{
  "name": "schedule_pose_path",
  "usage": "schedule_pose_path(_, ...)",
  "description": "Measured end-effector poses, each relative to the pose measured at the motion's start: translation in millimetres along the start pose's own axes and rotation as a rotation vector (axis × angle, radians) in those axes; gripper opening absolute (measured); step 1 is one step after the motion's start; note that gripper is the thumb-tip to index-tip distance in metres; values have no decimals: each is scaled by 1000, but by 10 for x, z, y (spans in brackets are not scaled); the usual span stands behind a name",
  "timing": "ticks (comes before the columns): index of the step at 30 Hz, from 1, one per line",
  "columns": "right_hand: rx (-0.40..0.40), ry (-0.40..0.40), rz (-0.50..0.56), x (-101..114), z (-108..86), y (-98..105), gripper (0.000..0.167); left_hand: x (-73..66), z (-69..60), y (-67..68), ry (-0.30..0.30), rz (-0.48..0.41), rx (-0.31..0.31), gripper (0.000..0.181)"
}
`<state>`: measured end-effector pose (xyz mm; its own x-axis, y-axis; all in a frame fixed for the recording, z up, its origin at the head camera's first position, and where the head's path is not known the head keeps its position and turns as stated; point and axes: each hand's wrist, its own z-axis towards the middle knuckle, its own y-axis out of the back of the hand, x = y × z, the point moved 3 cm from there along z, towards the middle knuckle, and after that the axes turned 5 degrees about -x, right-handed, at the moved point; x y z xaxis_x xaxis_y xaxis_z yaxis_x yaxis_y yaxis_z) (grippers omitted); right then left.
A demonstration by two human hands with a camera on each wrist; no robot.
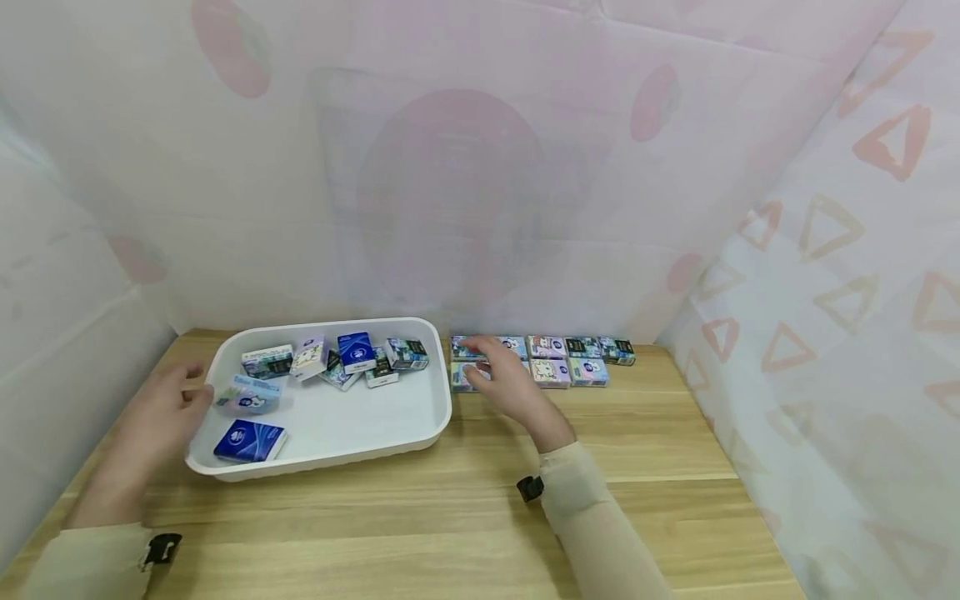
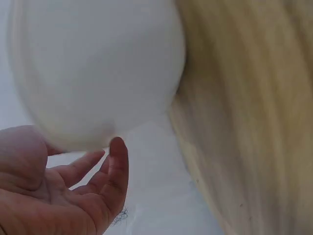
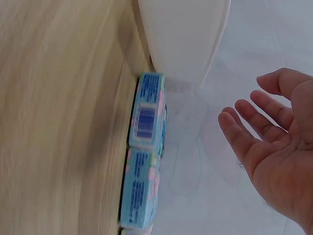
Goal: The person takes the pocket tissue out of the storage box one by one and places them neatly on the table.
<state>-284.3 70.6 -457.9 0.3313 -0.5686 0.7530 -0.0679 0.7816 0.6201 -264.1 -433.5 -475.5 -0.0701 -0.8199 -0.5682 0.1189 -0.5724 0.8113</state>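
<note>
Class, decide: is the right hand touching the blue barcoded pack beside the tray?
Apart. The right wrist view shows a clear gap between the right hand and the blue pack.

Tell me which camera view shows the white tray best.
The head view: it shows the white tray nearly whole, with packs inside. The left wrist view shows only a blurred outer part; the right wrist view, just some outer wall.

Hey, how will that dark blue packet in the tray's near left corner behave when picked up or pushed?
The dark blue packet looks like wrapped tissues, so it is probably light and slightly squashy. Its smooth-looking printed wrapper may be a bit slippery. Lying with its broad face up in the white tray, it seems unlikely to roll or tip.
</note>
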Motion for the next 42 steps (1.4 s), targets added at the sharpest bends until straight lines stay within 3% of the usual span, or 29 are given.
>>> schedule_pose_path(9,64,26,54,232,121,-310,48,3,1,-106,11,125,0,58)
schedule_pose_path(16,105,6,28,342,244,-617,50,-27,-48,-162,12,235,4,59)
schedule_pose_path(21,63,-6,-102,412,340,-764,53,-78,-61,-180,55,289,23,59)
schedule_pose_path(27,60,-54,-241,463,480,-881,56,-66,-56,-178,62,287,30,59)
schedule_pose_path(34,117,-49,-354,488,671,-1003,63,-41,-51,-175,71,268,49,61)
schedule_pose_path(42,208,12,-608,455,844,-1158,73,-63,-39,-183,86,264,50,61)
